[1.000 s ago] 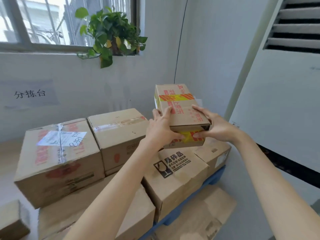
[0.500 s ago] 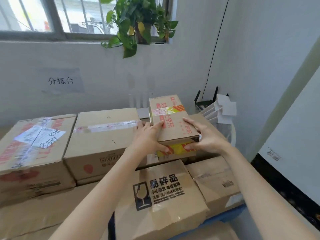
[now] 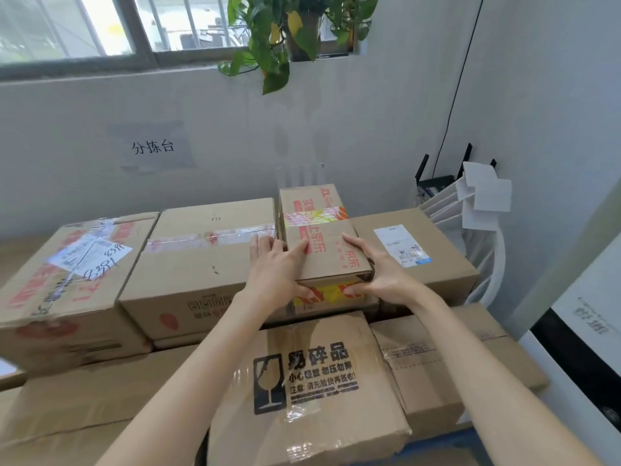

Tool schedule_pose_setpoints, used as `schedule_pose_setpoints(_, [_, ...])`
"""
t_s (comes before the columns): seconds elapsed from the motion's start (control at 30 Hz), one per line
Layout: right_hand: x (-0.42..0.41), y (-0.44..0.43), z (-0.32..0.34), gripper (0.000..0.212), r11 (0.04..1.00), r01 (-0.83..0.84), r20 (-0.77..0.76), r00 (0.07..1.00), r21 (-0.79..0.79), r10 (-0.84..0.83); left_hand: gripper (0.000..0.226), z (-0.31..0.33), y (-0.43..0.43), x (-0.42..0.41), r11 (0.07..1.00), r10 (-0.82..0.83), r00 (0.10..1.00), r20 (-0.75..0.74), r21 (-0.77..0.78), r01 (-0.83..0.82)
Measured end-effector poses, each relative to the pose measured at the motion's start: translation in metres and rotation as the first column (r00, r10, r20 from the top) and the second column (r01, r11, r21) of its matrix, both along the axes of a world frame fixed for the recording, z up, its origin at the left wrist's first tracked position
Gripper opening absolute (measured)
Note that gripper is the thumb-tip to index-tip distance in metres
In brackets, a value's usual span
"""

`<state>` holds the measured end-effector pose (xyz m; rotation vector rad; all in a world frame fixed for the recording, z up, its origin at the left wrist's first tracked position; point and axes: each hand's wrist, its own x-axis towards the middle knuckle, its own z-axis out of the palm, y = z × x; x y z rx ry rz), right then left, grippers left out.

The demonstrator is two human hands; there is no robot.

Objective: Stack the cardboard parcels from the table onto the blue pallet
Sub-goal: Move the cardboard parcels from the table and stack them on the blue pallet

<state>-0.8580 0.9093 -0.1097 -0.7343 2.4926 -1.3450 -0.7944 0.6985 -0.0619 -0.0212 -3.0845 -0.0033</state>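
Head view of a stack of cardboard parcels below a wall. **Centre of frame:** a small parcel [image 3: 322,237] with red print and a band of yellow-and-red tape lies lengthwise, its far end toward the wall. It sits between a taped box [image 3: 201,257] on its left and a box with a white label [image 3: 420,250] on its right, just beside both. Whether its underside rests on anything cannot be told.

**Hands:** the left hand [image 3: 274,274] grips the near left corner of the small parcel, thumb on the top face and fingers curled onto the near end. The right hand [image 3: 379,274] grips the near right corner in the same way. Both forearms enter from the lower edge of the frame.

**Lower centre:** a box marked with a broken-glass symbol [image 3: 302,391] lies in front of the small parcel and lower. A plain box [image 3: 453,364] lies to its right.

**Left of frame:** a large box with handwritten paper labels [image 3: 67,280].

**Lower right:** a strip of the blue pallet [image 3: 447,439] shows under the boxes.

**Upper frame:** a window [image 3: 100,25], a trailing green plant [image 3: 285,35] on the sill and a paper sign [image 3: 153,148] on the wall.
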Motion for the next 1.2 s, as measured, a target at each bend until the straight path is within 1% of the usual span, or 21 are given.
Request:
schedule_pose_setpoints(0.13, [-0.002, -0.003, -0.009, 0.099, 0.999, -0.008, 0.027, 1.0, -0.033, 0.009, 0.093, -0.004, 0.0, 0.001, 0.999, 0.008, 1.0, 0.008, -0.051, -0.008])
schedule_pose_setpoints(0.27, [-0.002, -0.004, -0.01, 0.098, 0.999, -0.006, 0.031, 0.999, -0.042, 0.007, 0.095, -0.006, -0.001, 0.0, 0.999, 0.01, 1.0, 0.009, -0.04, -0.01])
schedule_pose_setpoints(0.47, [0.002, -0.005, -0.008, 0.098, 1.0, 0.007, 0.025, 1.0, -0.009, -0.007, 0.096, -0.005, 0.0, 0.0, 0.999, 0.023, 1.0, 0.013, -0.048, -0.022])
schedule_pose_setpoints(0.77, [0.002, -0.01, -0.004, 0.097, 1.0, 0.003, 0.028, 1.0, 0.005, -0.003, 0.085, -0.009, -0.003, 0.0, 0.999, 0.011, 0.999, -0.036, -0.05, -0.013])
schedule_pose_setpoints(0.9, [0.001, -0.009, -0.003, 0.098, 1.0, -0.001, 0.039, 0.999, 0.03, 0.0, 0.086, -0.01, -0.003, -0.001, 0.998, -0.002, 0.999, -0.043, -0.055, -0.001])
schedule_pose_setpoints(1.07, [0.002, -0.006, 0.001, 0.102, 0.997, -0.001, 0.076, 0.997, 0.072, -0.004, 0.087, -0.008, -0.002, 0.0, 0.999, -0.008, 1.0, -0.024, -0.038, 0.007])
schedule_pose_setpoints(1.2, [0.006, -0.001, 0.011, 0.092, 0.995, 0.073, 0.059, 0.995, 0.068, -0.077, 0.084, -0.004, -0.003, 0.003, 0.999, -0.012, 1.0, -0.006, 0.033, 0.013])
